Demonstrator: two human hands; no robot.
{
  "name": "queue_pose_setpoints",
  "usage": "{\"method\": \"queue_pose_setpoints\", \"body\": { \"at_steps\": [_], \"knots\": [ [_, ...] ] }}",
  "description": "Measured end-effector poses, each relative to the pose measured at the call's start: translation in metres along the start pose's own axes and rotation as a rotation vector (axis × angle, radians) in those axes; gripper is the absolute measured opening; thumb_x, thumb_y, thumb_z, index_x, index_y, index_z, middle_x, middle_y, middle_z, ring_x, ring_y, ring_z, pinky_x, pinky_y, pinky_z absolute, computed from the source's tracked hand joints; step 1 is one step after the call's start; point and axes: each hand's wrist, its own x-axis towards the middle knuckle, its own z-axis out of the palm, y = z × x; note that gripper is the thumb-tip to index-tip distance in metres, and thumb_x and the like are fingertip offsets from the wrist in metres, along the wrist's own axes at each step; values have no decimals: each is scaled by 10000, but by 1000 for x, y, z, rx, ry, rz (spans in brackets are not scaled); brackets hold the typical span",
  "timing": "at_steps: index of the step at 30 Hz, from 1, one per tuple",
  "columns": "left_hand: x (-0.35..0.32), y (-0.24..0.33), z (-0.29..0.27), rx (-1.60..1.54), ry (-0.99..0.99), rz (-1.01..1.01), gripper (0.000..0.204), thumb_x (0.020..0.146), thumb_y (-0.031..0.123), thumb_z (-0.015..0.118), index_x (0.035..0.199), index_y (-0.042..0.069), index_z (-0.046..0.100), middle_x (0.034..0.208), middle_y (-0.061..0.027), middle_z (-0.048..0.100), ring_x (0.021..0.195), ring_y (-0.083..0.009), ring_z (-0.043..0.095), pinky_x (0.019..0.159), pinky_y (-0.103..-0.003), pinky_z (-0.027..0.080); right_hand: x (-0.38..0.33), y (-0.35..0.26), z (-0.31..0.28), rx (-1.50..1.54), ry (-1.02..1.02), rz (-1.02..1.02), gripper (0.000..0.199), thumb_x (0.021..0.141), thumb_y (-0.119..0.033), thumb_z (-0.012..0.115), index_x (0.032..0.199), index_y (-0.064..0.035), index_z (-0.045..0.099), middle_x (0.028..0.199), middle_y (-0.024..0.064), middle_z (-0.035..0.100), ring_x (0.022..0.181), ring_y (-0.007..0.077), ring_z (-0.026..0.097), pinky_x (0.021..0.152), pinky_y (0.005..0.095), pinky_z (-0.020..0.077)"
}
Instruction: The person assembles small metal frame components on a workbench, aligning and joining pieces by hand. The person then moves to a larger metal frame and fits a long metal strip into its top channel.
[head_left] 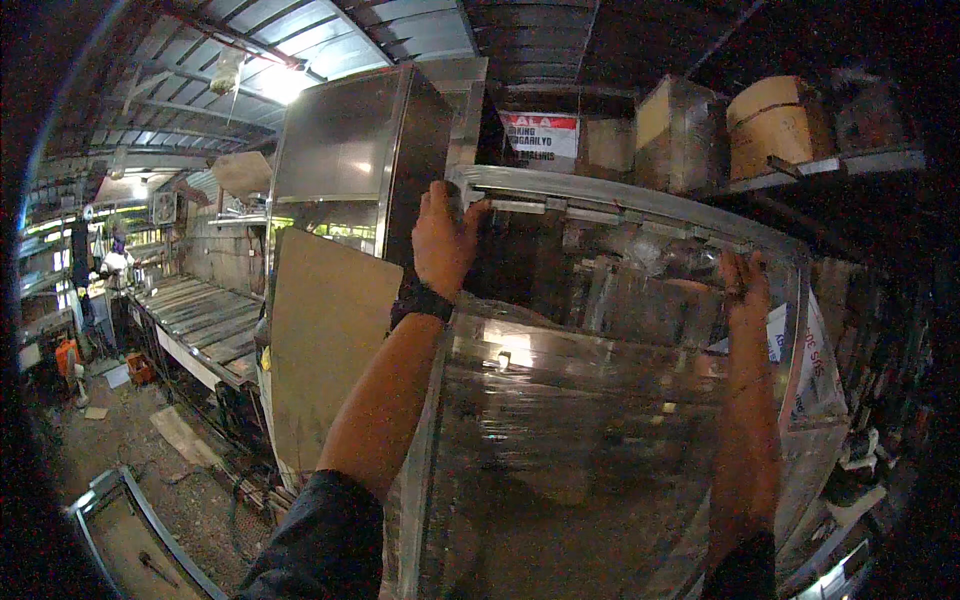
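Observation:
In front of me stands a tall metal cabinet (560, 430), its lower front covered in shiny clear plastic film (510, 350). The upper part is uncovered and dark inside, beneath a pale metal top rail (620, 195). My left hand (445, 245) is raised to the upper left corner, fingers bent round the frame's edge and thumb pointing right. A dark wristband (422, 298) circles that wrist. Near the upper right corner, my right hand (742, 280) has its fingers curled just below the rail; what they grip is too dark to make out.
A taller steel cabinet (335, 150) and a brown board (325, 340) adjoin on the left. Cardboard boxes (775, 120) sit on a shelf at the upper right. A slatted bench (195, 320) runs along the left, and a metal frame (135, 520) lies on the floor.

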Motion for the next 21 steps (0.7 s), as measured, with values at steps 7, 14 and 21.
{"method": "queue_pose_setpoints", "body": {
  "at_steps": [7, 14, 21],
  "knots": [
    [0, 6, -6, -19, 20, 47, 401, 947, 361, 775, 1182, 65, 641, 1250, -226, 641, 971, -467, 700, 755, -532, 580, 37, 2, -20, -23, -104, -75, 221, 989, -248, 756, 1091, -76, 664, 1009, 122, 701, 911, 298, 701, 936, 447, 630],
    [-3, -6, -3, 5, 51, 195, 371, 937, 327, 786, 1213, 100, 682, 1353, -177, 640, 1009, -420, 725, 786, -495, 599, 8, 3, 3, -37, 93, -139, 262, 975, -300, 774, 1003, -71, 651, 791, 66, 609, 707, 242, 616, 1007, 466, 606],
    [-3, 1, -7, -1, 28, -21, 385, 917, 328, 807, 1159, 69, 656, 1275, -167, 628, 971, -414, 720, 751, -506, 591, 24, -3, -9, 33, -52, -42, 219, 1005, -252, 734, 1060, -54, 658, 866, 102, 665, 755, 242, 681, 937, 434, 658]
  ]
}}
